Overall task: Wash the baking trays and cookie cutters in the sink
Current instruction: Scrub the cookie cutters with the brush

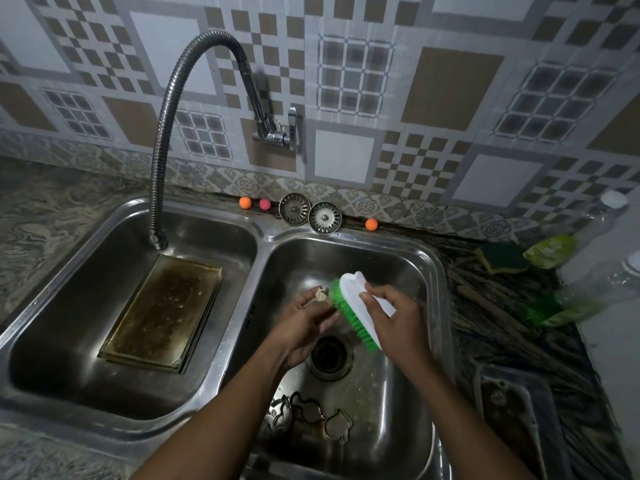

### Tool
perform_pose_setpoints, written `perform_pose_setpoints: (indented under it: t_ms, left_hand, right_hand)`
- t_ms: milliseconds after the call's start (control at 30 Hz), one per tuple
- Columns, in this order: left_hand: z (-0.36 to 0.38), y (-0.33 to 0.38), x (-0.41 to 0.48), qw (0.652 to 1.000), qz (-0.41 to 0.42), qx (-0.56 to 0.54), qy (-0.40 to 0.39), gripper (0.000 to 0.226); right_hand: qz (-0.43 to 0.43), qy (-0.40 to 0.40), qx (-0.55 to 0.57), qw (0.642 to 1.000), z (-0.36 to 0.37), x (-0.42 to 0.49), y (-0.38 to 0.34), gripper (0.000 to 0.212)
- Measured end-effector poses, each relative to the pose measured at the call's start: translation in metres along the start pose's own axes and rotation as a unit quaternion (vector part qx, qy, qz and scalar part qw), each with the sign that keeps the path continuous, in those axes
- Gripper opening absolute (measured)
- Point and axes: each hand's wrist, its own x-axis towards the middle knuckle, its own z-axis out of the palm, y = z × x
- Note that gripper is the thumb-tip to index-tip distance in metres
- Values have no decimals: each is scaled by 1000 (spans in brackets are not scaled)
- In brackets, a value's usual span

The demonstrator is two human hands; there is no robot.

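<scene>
1. Pinches one small cookie cutter (321, 293) between thumb and fingertips of the left hand (304, 320), raised over the right basin (440, 271), just beyond the drain (329, 355).
2. Clasps the white back of a scrub brush (351, 289) in the right hand (391, 317), green bristles turned left toward the cutter.
3. Just left of the brush's far end, touching the bristles or all but: the cutter. From far-left to near-right: the brush's long axis. Probably calls for short strokes along that line, across the cutter's edge.
4. Flat on the basin floor at the near side, under the left forearm: several loose cutters (311, 414). Nearer the left hand, so likely that hand's to fetch.
5. In the left basin (69, 323), below the faucet spout (157, 237): a baking tray (162, 310), long axis running away from the camera, well apart from both hands, left hand nearer. Brown-stained, apparently not yet scrubbed.
</scene>
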Motion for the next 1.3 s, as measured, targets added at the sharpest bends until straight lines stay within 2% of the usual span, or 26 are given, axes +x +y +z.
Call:
perform_pose_setpoints:
  t_ms: [67,200,333,400,633,833,1167,1300]
  left_hand:
    - [3,-2,-2,999,-14,-39,-11,33]
    - [7,-7,-1,999,-23,-37,-4,21]
    - [2,-9,-2,998,-46,-53,-9,28]
    - [-1,-6,-5,998,-50,-37,-26,34]
    - [-12,-1,-2,996,-56,38,-65,38]
    - [-14,-2,1,996,-47,37,-68,36]
    - [-12,-5,-5,996,-64,45,-42,32]
    - [-10,-5,-4,996,-62,52,-42,32]
  right_hand:
    - [9,24,38,999,-1,-3,-1,13]
    - [14,32,72,997,5,-11,-2,14]
    - [25,75,86,993,4,-11,2,12]
    - [30,50,86,995,5,-11,1,10]
    - [23,-8,25,999,5,-7,3,10]
    - [-44,4,-44,998,7,-7,3,12]
    - [-13,49,-71,996,12,-9,10,13]
    - [-30,37,-82,995,14,-11,9,13]
